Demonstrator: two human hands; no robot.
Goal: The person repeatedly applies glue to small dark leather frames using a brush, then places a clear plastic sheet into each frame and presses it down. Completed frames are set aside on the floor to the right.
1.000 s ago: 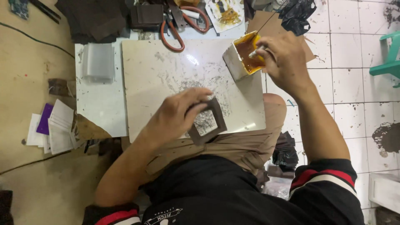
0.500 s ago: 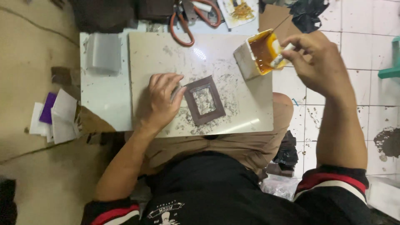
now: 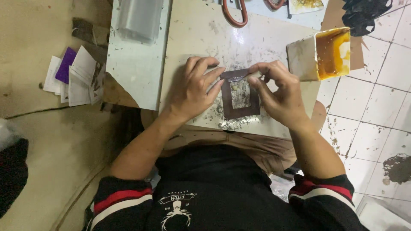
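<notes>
The dark brown frame-shaped piece, with a rectangular window cut in its middle, lies flat on the pale, speckled work board across the person's lap. The left hand presses its spread fingers on the piece's left edge, pinning it rather than gripping it. The right hand pinches a small pale applicator, its tip resting on the top strip of the piece. To do this well, I judge the pinning fingers should stay clear of the coated strip, and the strokes should run thin and even along it. Beyond the right hand, up and outward, stands an open container of amber glue; red-handled scissors lie farther off.
</notes>
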